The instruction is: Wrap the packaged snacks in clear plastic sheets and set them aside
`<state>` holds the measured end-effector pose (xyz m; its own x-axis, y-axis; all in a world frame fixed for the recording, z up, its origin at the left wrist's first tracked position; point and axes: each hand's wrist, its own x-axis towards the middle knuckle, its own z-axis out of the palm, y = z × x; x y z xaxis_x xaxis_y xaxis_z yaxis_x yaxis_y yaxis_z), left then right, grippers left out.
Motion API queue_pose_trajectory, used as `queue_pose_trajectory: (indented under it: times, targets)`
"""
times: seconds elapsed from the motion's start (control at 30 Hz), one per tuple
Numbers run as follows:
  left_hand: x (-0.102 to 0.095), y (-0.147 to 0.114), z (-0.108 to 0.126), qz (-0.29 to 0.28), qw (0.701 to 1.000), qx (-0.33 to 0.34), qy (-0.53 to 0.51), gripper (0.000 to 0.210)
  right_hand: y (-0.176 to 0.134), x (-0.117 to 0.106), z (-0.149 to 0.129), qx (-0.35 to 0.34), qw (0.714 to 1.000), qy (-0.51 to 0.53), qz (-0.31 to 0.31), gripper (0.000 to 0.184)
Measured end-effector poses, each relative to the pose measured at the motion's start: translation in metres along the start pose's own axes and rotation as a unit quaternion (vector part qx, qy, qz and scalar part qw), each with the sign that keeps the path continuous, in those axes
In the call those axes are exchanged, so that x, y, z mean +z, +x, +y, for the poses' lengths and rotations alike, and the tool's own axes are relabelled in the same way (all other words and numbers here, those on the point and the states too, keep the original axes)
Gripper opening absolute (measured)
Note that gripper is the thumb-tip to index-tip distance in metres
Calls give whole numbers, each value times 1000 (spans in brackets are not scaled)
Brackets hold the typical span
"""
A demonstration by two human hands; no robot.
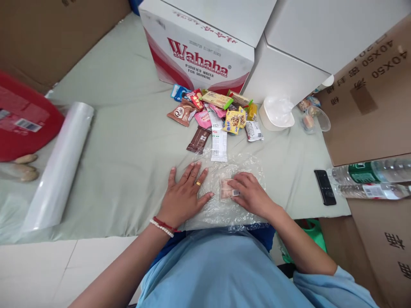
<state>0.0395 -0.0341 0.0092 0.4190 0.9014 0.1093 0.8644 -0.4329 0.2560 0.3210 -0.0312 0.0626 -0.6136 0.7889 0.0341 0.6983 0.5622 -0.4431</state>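
Note:
A sheet of clear plastic film [247,211] lies crinkled on the table in front of me. My left hand [184,194] rests flat on its left part, fingers spread, holding nothing. On the film is a small pinkish snack packet [226,189] in a clear wrapper with a barcode label. My right hand [250,192] grips its right side with curled fingers, partly covering it. Beyond the hands is a pile of wrapped snacks, including a long white packet [219,143], a dark brown packet [199,140], a brown round-marked packet [181,113] and a yellow cookie packet [233,121].
A Wahaha water carton [202,64] and white boxes [284,70] stand behind the snacks. A white bowl [268,121] is to their right. A phone [325,187] and plastic bottles [366,173] lie far right. A plastic roll [61,167] and red container [25,115] are left.

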Motion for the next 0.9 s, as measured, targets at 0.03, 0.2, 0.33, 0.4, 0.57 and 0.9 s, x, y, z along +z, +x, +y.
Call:
queue_pose_trajectory:
  times: [0.03, 0.2, 0.33, 0.4, 0.57, 0.9]
  targets:
    - [0, 0, 0, 4, 1000, 1, -6, 70, 4, -2, 4, -2, 1000, 9, -25, 49]
    - [1, 0, 0, 3, 1000, 0, -18, 70, 51, -32, 38, 166, 974, 136, 67, 16]
    - [0, 0, 0, -2, 1000, -6, -13, 70, 119, -40, 66, 466, 797, 357, 139, 13]
    - [1, 0, -1, -3, 1000, -5, -13, 70, 150, -38, 74, 502, 753, 407, 123, 19]
    - [2, 0, -2, 3, 1000, -4, -25, 69, 193, -32, 77, 513, 709, 468, 124, 24]
    - [-1, 0, -2, -10, 999, -9, -41, 67, 136, -38, 61, 492, 737, 422, 190, 25]
